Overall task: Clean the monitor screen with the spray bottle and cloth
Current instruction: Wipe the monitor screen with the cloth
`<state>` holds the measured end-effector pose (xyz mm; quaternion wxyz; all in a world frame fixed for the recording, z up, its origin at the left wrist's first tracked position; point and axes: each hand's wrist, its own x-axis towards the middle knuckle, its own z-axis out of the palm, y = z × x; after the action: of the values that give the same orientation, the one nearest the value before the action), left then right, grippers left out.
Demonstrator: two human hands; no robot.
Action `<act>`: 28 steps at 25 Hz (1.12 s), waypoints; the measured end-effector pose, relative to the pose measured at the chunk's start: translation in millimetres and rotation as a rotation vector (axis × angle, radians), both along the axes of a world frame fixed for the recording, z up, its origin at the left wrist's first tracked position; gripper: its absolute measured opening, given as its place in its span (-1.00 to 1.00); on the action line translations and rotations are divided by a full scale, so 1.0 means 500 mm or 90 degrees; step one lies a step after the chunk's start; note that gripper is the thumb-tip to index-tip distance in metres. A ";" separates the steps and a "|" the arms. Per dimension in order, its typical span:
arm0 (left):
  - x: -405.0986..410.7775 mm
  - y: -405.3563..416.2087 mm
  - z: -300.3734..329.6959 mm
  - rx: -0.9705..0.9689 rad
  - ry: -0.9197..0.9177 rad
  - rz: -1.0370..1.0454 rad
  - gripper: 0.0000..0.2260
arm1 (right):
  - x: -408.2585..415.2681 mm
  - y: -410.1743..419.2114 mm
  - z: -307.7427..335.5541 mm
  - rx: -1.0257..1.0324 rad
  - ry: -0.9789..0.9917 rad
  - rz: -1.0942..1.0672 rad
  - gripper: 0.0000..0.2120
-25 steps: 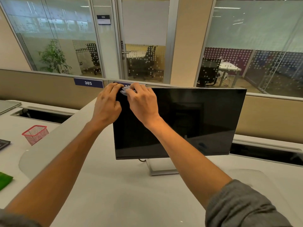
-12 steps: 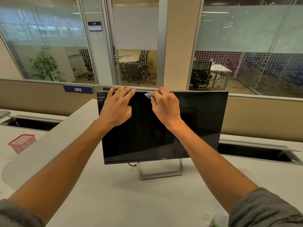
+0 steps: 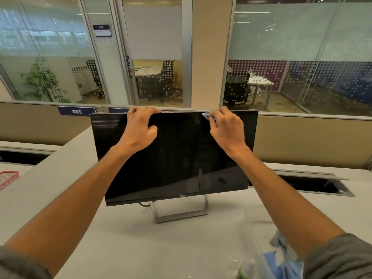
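A black monitor (image 3: 173, 158) stands on a silver stand in the middle of the white desk. My left hand (image 3: 138, 129) grips the monitor's top edge left of centre, fingers curled over it. My right hand (image 3: 227, 129) pinches a small light-blue cloth (image 3: 207, 115) against the top of the screen, right of centre. Most of the cloth is hidden under my fingers. The spray bottle (image 3: 246, 268), white with a green label, stands at the bottom edge of the view near my right forearm.
Blue cloths in a clear plastic bag (image 3: 281, 260) lie at the lower right. A red mesh basket (image 3: 8, 179) sits at the far left. Cable slots (image 3: 318, 184) open in the desk behind the monitor, before a beige partition (image 3: 312, 141).
My right hand has slid the cloth to the right along the monitor's top edge, away from the left hand. The left hand stays gripping the top edge. The view shifted left and down.
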<state>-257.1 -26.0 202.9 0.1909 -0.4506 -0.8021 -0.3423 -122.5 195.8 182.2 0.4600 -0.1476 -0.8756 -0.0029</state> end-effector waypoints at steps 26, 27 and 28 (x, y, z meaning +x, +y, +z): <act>-0.046 -0.098 -0.020 -0.102 0.182 0.137 -0.50 | 0.114 0.151 -0.028 -0.244 0.195 -0.067 -0.76; -0.059 -0.116 -0.023 -0.079 0.191 0.172 -0.53 | 0.110 0.146 -0.033 -0.252 0.205 -0.072 -0.75; -0.077 -0.135 -0.027 -0.054 0.192 0.204 -0.57 | 0.106 0.140 -0.039 -0.258 0.208 -0.075 -0.74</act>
<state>-295.5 -93.4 189.3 0.3417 -0.3709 -0.8396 -0.2019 -69.7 265.8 162.8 0.5555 -0.2861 -0.7621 0.1698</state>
